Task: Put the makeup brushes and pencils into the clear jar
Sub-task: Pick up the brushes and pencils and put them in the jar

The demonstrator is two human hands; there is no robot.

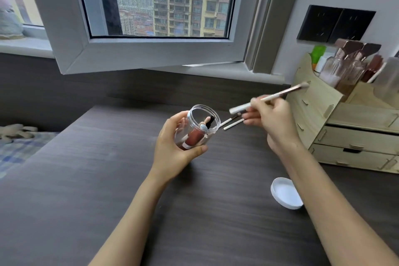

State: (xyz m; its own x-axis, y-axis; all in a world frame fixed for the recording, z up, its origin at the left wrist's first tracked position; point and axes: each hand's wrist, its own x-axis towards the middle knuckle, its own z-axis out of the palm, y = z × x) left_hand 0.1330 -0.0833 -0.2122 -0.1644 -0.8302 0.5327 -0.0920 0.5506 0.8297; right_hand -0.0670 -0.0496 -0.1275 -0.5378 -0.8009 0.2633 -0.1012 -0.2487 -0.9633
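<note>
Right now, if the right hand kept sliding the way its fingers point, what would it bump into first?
Probably the clear jar. The right hand, holding a brush, points its fingers left toward the tilted jar in the left hand. Two loose brushes lie between them, likely lower; depth is unclear.

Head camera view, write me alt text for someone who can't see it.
A person's left hand holds a tilted clear jar above a dark table, while the right hand holds a white-handled makeup brush near its mouth. Two slim white-handled pieces lie behind the jar; a white lid lies nearer.
</note>
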